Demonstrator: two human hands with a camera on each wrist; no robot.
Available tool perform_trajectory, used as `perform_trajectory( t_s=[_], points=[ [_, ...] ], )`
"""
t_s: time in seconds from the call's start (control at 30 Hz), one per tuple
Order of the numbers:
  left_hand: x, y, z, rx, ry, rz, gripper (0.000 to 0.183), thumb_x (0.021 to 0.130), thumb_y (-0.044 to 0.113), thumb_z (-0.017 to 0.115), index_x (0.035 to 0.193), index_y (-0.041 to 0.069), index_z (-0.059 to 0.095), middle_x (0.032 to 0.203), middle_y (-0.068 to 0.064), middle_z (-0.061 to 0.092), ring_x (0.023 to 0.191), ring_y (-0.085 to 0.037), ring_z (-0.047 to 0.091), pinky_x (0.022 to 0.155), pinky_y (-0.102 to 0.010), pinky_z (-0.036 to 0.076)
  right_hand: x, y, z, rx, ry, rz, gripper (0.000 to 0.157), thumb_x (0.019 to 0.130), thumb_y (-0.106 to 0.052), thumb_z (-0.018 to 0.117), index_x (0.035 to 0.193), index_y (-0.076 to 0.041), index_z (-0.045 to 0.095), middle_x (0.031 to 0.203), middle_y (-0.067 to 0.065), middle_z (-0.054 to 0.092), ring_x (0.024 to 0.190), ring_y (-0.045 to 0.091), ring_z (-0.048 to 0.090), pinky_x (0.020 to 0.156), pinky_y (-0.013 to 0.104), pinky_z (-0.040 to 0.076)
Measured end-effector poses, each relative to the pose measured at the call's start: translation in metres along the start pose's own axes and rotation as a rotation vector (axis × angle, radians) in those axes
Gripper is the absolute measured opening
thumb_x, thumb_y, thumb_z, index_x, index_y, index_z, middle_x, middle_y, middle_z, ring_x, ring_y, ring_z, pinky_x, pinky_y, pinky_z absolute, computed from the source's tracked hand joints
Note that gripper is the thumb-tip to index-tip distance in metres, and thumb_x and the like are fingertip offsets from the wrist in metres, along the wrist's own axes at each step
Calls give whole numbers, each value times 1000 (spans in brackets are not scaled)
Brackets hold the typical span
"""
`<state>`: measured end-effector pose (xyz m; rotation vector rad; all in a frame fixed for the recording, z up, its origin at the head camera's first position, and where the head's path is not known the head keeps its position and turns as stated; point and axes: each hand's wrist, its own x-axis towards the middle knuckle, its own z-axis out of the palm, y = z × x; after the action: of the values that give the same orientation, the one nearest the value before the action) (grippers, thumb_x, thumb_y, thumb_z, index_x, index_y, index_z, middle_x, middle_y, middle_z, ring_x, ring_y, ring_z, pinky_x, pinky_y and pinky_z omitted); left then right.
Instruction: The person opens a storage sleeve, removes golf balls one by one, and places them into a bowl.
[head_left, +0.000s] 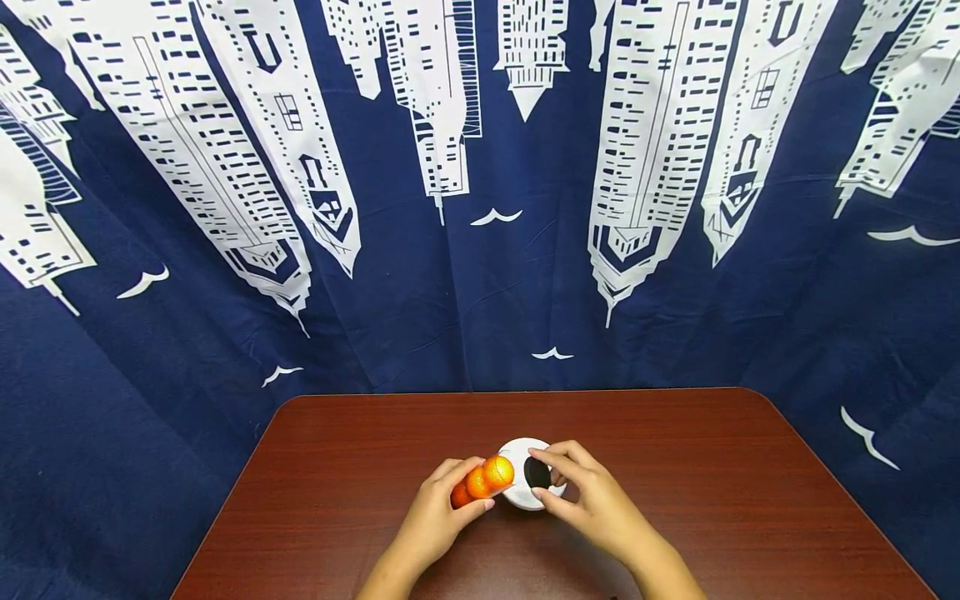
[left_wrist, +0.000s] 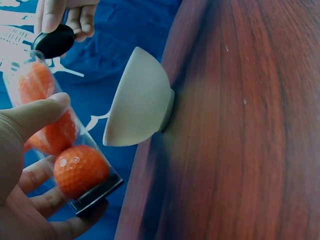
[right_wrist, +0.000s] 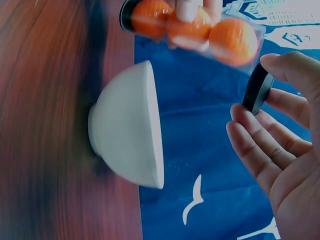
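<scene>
My left hand grips a clear tube of orange golf balls, held tilted. A black cap closes the tube's lower end, and its other end, toward my right hand, is uncovered. Between thumb and fingers, my right hand pinches a round black lid, which is close to that uncovered end; in the right wrist view a small gap shows between them. A white bowl stands upright on the table, just beyond and below both hands. Its inside is partly hidden by the lid and fingers.
The reddish-brown wooden table spreads out around the bowl and has rounded far corners. Behind it hangs a dark blue cloth printed with white buildings and birds.
</scene>
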<state>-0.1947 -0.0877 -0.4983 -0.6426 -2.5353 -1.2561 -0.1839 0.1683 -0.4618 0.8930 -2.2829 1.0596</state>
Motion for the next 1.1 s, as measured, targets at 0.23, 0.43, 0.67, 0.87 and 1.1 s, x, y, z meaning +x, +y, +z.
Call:
perform_trajectory(
  t_s=[0.23, 0.43, 0.67, 0.87, 1.1],
  points=[
    [-1, -9, -2, -48, 6, -115, 54, 91, 38, 75, 138, 18, 60, 126, 0, 64, 112, -17, 63, 99, -40, 52, -4, 12, -8, -75, 25, 44, 53, 81, -5, 82, 132, -9, 66, 113, -2, 61, 82, 8, 59, 73, 18, 51],
    [-2, -20, -2, -86, -10, -184, 60, 94, 42, 70, 143, 11, 54, 131, -7, 61, 117, -22, 61, 101, -47, 51, -9, 27, -11, -130, 69, 83, 51, 78, -1, 84, 126, -1, 67, 110, 0, 61, 82, 7, 58, 73, 18, 51],
    [-4, -29, 1, -74, 2, -200, 57, 95, 39, 70, 142, 11, 54, 131, -6, 61, 117, -21, 60, 102, -48, 50, -17, 42, -17, -213, 40, 219, 49, 81, -7, 83, 127, -1, 67, 115, -1, 60, 88, 6, 57, 78, 23, 54],
    [-4, -32, 0, -76, -11, -200, 55, 96, 37, 69, 143, 12, 53, 132, -7, 61, 118, -23, 60, 101, -51, 50, -22, 48, -22, -255, -32, 381, 49, 87, -15, 79, 131, -2, 64, 119, 2, 60, 94, 16, 59, 75, 26, 53],
    [-4, -35, -1, -85, -18, -220, 58, 95, 38, 69, 144, 11, 52, 135, -8, 60, 121, -24, 59, 103, -52, 48, -24, 57, -25, -284, -116, 518, 50, 91, -20, 75, 136, -2, 61, 121, 8, 59, 89, 14, 53, 65, 21, 43]
  ],
)
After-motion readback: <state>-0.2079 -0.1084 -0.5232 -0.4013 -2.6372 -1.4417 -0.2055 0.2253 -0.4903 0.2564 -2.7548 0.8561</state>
